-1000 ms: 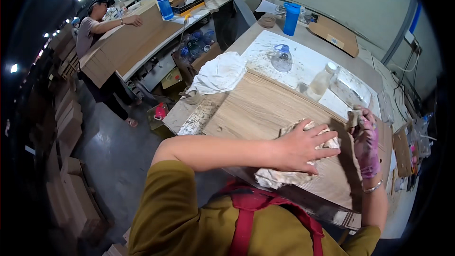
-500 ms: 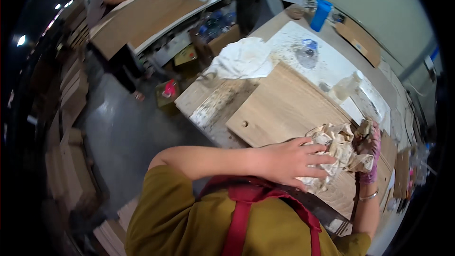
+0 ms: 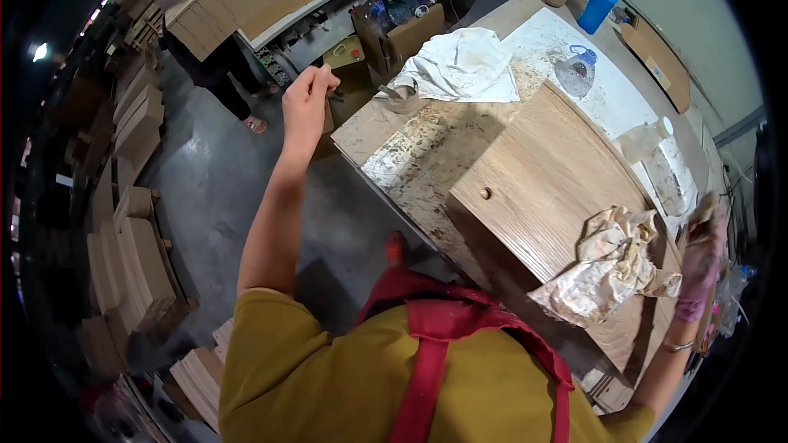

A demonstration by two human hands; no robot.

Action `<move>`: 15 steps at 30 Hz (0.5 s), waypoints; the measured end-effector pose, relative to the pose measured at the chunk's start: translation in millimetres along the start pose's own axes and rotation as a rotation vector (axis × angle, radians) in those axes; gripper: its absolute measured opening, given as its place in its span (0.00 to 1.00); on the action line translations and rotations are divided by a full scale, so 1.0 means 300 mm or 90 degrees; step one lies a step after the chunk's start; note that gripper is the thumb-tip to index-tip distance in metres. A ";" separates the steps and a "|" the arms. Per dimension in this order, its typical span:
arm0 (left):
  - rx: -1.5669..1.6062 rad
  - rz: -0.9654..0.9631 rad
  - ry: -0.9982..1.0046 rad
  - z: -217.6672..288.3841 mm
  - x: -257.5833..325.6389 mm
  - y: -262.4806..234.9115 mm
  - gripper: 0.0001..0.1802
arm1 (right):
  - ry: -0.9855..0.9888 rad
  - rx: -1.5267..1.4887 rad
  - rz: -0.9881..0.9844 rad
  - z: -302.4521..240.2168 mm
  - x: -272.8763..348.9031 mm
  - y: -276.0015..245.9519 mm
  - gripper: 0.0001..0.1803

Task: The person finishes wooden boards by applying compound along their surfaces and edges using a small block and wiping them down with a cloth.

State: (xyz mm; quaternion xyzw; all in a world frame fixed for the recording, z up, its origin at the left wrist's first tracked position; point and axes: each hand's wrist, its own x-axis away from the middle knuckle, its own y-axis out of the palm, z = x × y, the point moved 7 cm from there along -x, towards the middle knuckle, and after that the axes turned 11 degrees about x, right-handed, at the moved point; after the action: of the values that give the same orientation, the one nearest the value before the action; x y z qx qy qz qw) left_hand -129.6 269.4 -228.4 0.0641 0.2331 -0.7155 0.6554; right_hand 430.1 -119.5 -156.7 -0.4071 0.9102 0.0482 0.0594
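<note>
Crumpled rag (image 3: 603,271) on a board (image 3: 546,180); left hand (image 3: 309,102) off the worktop (image 3: 414,152).
From the frame's centre, the board lies at three o'clock, the rag on it toward four. The left hand, between ten and eleven, has its fingers curled together. The gloved right hand (image 3: 703,258), between three and four, blurs; I cannot tell if it grips anything. At two, a carton (image 3: 671,86) bears a pale label (image 3: 657,71), too small to read.
</note>
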 end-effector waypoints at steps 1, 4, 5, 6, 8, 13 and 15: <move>-0.024 -0.009 -0.011 -0.064 -0.015 -0.003 0.14 | -0.072 0.059 -0.080 -0.088 -0.033 0.035 0.26; -0.031 -0.114 -0.097 -0.217 -0.041 0.074 0.14 | -0.102 0.166 -0.096 -0.183 -0.175 0.255 0.27; -0.082 -0.135 -0.069 -0.234 -0.049 0.093 0.17 | -0.113 0.264 -0.100 -0.215 -0.160 0.499 0.27; -0.084 -0.134 -0.082 -0.258 -0.055 0.092 0.17 | -0.125 0.360 -0.111 -0.230 -0.145 0.756 0.27; -0.188 -0.233 -0.120 -0.289 -0.078 0.152 0.24 | -0.209 0.387 -0.387 -0.188 -0.156 1.068 0.27; -0.285 -0.371 -0.153 -0.320 -0.111 0.276 0.32 | -0.208 0.406 -0.593 0.030 -0.181 1.572 0.24; -0.296 -0.411 -0.151 -0.323 -0.109 0.303 0.27 | -0.171 0.428 -0.637 0.152 -0.218 1.670 0.23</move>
State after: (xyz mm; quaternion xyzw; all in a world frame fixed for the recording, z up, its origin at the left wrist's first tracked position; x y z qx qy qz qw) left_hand -57.9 336.5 -323.6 -0.2447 0.3196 -0.8151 0.4166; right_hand 102.6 267.5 -172.5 -0.7340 0.5587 -0.2243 0.3144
